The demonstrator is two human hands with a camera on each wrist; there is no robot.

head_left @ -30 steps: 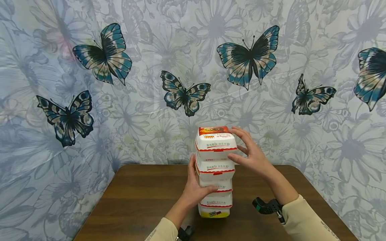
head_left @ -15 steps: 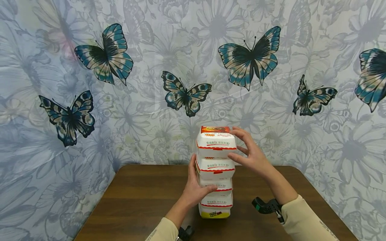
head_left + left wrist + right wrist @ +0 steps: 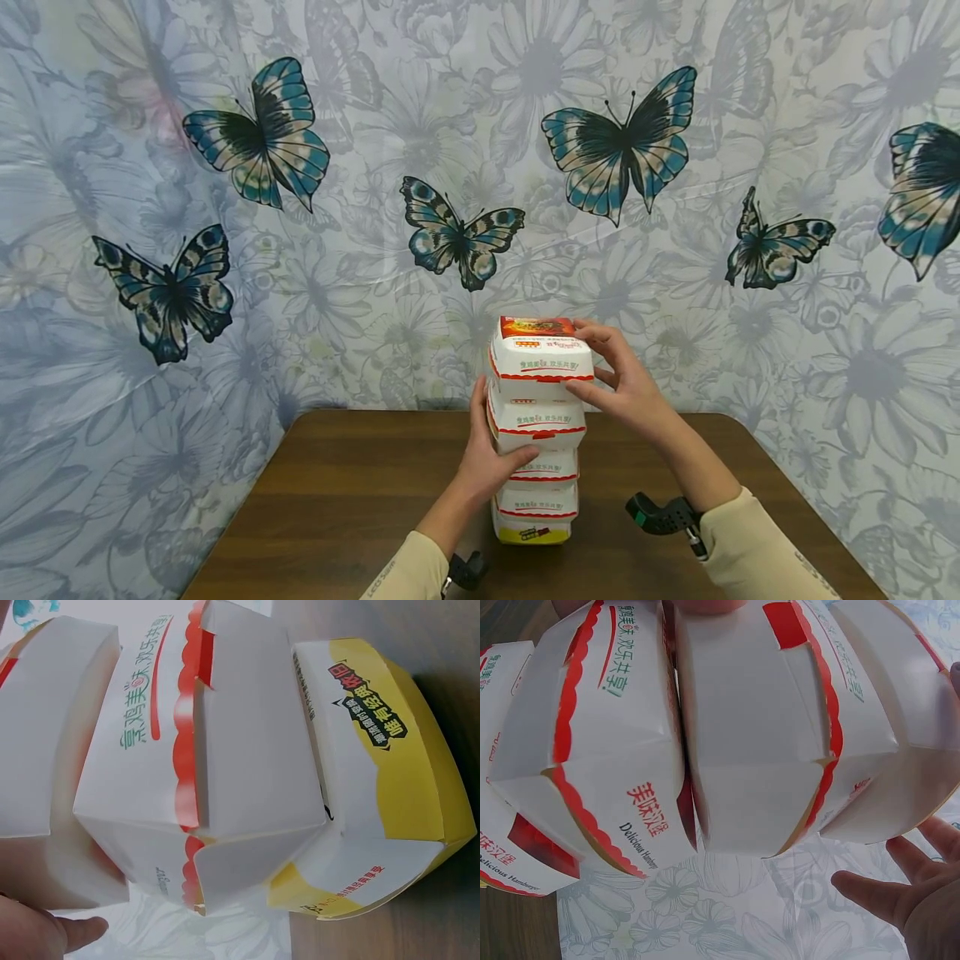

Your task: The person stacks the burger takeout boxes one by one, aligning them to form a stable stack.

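Several white cardboard hamburger boxes with red scalloped edges stand in one tall, slightly uneven stack. Lowest is a box with a yellow base (image 3: 534,533), resting on the table. My left hand (image 3: 483,467) grips the stack's middle, its thumb across the front near the seam below the second box (image 3: 536,419) and its fingers along the left side. At the top, my right hand (image 3: 626,383) holds the uppermost box (image 3: 540,360), thumb at its front lower corner and fingers at the right side and top edge. This box sits slightly right of those below.
The brown wooden table (image 3: 360,500) has its far edge close to a cloth backdrop (image 3: 337,333) printed with flowers and butterflies. Black camera mounts (image 3: 663,512) are strapped at both wrists.
The top box has turned and shifted slightly to the right under my right hand. My left hand has slid a little up the stack, its thumb now higher.
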